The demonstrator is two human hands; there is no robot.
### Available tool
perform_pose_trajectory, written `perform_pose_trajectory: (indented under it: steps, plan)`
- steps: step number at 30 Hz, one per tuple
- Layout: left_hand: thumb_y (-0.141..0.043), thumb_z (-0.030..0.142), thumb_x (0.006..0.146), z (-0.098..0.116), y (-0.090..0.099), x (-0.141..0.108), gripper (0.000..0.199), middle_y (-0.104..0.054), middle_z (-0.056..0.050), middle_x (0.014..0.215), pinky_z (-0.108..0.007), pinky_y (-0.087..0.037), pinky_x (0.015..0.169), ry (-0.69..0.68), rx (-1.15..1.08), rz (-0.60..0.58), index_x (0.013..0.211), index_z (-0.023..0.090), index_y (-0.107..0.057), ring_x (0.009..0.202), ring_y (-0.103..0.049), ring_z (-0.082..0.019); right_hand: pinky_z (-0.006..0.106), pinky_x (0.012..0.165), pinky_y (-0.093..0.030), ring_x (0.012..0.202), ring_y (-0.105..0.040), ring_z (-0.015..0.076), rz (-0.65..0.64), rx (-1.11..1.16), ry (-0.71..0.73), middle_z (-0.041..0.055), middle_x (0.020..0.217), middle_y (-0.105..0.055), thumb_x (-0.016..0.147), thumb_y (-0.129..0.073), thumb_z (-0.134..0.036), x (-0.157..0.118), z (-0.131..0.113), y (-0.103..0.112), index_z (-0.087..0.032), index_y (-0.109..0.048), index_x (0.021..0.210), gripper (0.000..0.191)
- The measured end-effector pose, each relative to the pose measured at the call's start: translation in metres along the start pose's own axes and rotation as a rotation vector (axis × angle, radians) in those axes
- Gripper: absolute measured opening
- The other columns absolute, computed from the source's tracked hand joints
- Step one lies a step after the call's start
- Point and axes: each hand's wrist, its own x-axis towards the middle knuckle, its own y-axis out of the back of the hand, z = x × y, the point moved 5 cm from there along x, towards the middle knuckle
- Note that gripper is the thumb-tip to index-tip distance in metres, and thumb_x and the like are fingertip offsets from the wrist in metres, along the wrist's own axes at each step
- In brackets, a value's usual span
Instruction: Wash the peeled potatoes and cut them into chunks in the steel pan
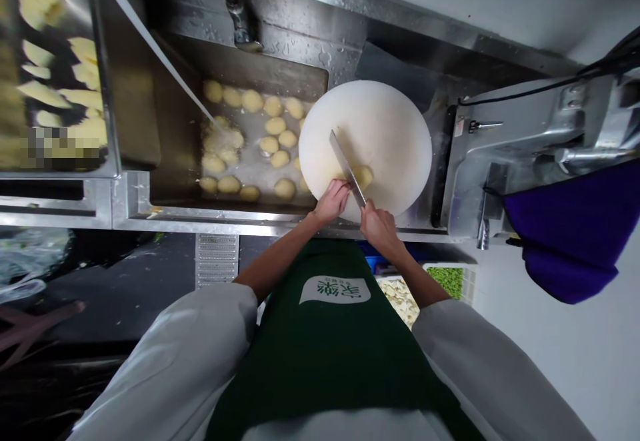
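Observation:
A round white cutting board (395, 128) lies over the right side of the sink. My right hand (380, 226) is closed round the handle of a knife (344, 161), whose blade points up and to the left over the board. My left hand (333, 200) is closed at the board's near edge, just left of the blade; what its fingers hold is mostly hidden. A peeled potato piece (364, 176) rests on the board right of the blade, touching or very near it.
The sink (175, 121) on the left holds several peeled potatoes (285, 189) in water, with a stream running in. A metal tray (107, 94) of cut pieces stands far left. A purple cloth (575, 228) hangs right, by a machine.

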Motion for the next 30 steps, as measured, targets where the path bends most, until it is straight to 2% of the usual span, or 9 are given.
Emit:
perform_pose_trajectory:
  steps: [4, 11, 17, 26, 30]
  plan:
    - [-0.032, 0.028, 0.105, -0.001, 0.002, 0.000, 0.032, -0.062, -0.014, 0.108, -0.045, -0.052, 0.094, -0.003, -0.003, -0.003, 0.110, 0.015, -0.062, 0.106, -0.056, -0.024, 0.034, 0.080, -0.050, 0.094, -0.072, 0.0283, -0.015, -0.002, 0.006, 0.0193, 0.101, -0.074, 0.104, -0.030, -0.025, 0.008, -0.002, -0.003, -0.011, -0.052, 0.124, 0.033]
    - [-0.031, 0.028, 0.105, 0.000, 0.003, 0.000, 0.034, -0.063, -0.015, 0.109, -0.047, -0.053, 0.095, 0.009, -0.003, -0.016, 0.112, 0.014, -0.061, 0.108, -0.057, -0.025, 0.034, 0.079, -0.050, 0.090, -0.072, 0.0280, 0.017, 0.002, 0.020, 0.0176, 0.096, -0.074, 0.105, -0.026, -0.027, 0.000, 0.001, 0.001, -0.012, -0.050, 0.125, 0.035]
    - [-0.034, 0.030, 0.105, -0.005, 0.008, -0.004, 0.033, -0.063, -0.015, 0.108, -0.046, -0.054, 0.092, 0.002, 0.010, 0.015, 0.113, 0.015, -0.062, 0.105, -0.058, -0.025, 0.035, 0.082, -0.049, 0.096, -0.072, 0.0288, -0.026, 0.027, 0.014, 0.0197, 0.103, -0.073, 0.105, -0.025, -0.027, 0.015, -0.001, -0.008, -0.011, -0.051, 0.125, 0.036]
    - [-0.032, 0.029, 0.105, -0.007, 0.004, -0.004, 0.033, -0.062, -0.013, 0.105, -0.045, -0.053, 0.094, 0.003, 0.030, 0.010, 0.112, 0.016, -0.061, 0.105, -0.057, -0.025, 0.035, 0.080, -0.049, 0.089, -0.072, 0.0280, -0.002, -0.013, 0.039, 0.0171, 0.093, -0.074, 0.105, -0.022, -0.027, -0.012, 0.000, 0.012, -0.011, -0.051, 0.125, 0.039]
    - [-0.032, 0.029, 0.105, -0.006, 0.006, -0.004, 0.033, -0.062, -0.013, 0.106, -0.045, -0.053, 0.093, -0.001, 0.033, 0.007, 0.112, 0.016, -0.061, 0.105, -0.058, -0.025, 0.034, 0.080, -0.050, 0.090, -0.072, 0.0282, -0.001, -0.015, 0.042, 0.0179, 0.095, -0.074, 0.105, -0.024, -0.027, -0.004, -0.003, 0.008, -0.011, -0.051, 0.125, 0.037]
